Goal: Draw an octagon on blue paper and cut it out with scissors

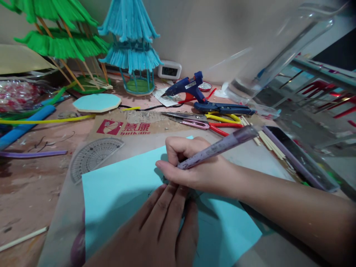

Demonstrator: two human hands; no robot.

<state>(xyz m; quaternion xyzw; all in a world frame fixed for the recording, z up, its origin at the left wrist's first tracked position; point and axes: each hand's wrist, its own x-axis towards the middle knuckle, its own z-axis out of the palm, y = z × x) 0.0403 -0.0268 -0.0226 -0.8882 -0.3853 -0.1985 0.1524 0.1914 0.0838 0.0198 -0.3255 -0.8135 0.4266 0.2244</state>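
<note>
Blue paper (119, 193) lies beneath my hands. My left hand (164, 218) rests across it, fingers extended, anything underneath hidden; my right hand (194, 163) pinches a pen (217, 150). I'm likely drawing; the next stroke calls for steady paper.

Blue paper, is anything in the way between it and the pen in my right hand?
Your left hand lies on the blue paper, close up against the right hand. The tip of the pen is hidden, so whether anything lies right beneath it can't be told; nothing else visible blocks it.
</note>
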